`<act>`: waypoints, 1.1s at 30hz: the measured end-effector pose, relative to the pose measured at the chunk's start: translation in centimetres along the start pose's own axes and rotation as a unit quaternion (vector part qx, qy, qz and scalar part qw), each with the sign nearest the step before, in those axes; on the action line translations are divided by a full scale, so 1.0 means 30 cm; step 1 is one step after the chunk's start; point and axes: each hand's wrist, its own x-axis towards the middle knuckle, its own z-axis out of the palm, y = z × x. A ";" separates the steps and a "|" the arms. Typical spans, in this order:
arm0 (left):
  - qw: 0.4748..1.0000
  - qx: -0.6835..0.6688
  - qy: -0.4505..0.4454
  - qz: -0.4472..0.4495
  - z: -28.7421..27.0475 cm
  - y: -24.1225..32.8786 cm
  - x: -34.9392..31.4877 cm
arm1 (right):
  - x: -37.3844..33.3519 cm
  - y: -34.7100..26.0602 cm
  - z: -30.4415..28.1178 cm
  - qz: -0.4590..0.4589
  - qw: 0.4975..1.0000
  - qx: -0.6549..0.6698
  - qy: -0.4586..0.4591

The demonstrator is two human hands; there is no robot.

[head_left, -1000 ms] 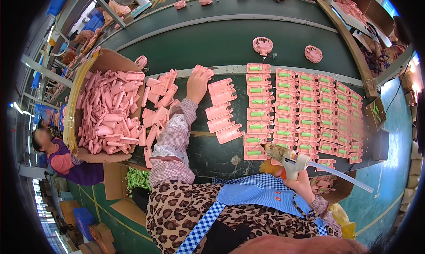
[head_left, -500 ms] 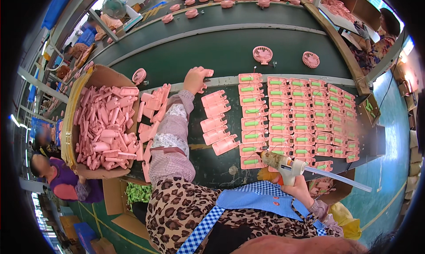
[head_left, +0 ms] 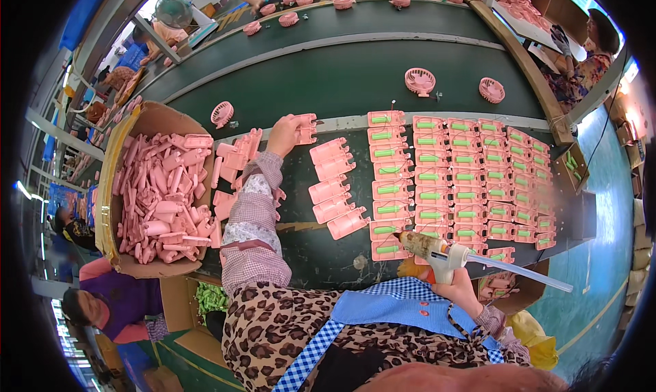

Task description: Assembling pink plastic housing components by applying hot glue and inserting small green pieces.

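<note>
My left hand (head_left: 282, 136) reaches over the bench with its fingers closed on a pink plastic fan casing (head_left: 306, 130), close to the belt's metal edge. Just right of it lies a short column of pink casing halves (head_left: 332, 188) with no green cells in them. Farther right, rows of pink casings (head_left: 430, 159) each hold a green cylindrical battery with thin wires. My right hand (head_left: 461, 293) grips a hot glue gun (head_left: 445, 259) at the near edge, its nozzle by the lowest casing of the nearest row. A clear glue stick (head_left: 523, 272) sticks out behind the gun.
A cardboard box (head_left: 109, 187) heaped with pink casings stands on the left, loose ones beside it. Pink fan heads (head_left: 419, 82) rest on the green belt (head_left: 328, 74). Below the bench is a box of green batteries (head_left: 210, 298). Co-workers sit around, one in purple (head_left: 130, 300) at left.
My left hand has drawn back slightly toward me and left, the casing now lying flatter beside the column. Fan heads on the near belt have shifted right. My right hand barely moved.
</note>
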 end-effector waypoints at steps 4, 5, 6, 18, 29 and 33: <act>0.999 0.030 0.021 0.000 0.013 0.092 0.025 | -0.003 0.002 -0.009 0.000 1.000 -0.001 0.006; 0.999 0.036 0.025 0.000 0.019 0.089 0.017 | -0.009 0.001 -0.005 0.001 1.000 0.003 0.004; 0.999 0.043 0.028 -0.001 0.026 0.086 0.017 | -0.009 0.003 -0.002 -0.005 1.000 0.013 0.002; 0.995 0.038 0.082 0.050 0.168 0.273 0.005 | -0.014 0.043 -0.001 -0.030 0.999 0.014 0.019; 0.989 -0.104 0.101 -0.031 0.111 0.281 -0.153 | -0.020 0.061 -0.013 -0.033 0.999 0.016 0.002; 0.987 -0.135 0.051 -0.077 0.075 0.324 -0.290 | -0.017 0.057 -0.018 -0.036 0.999 0.031 0.007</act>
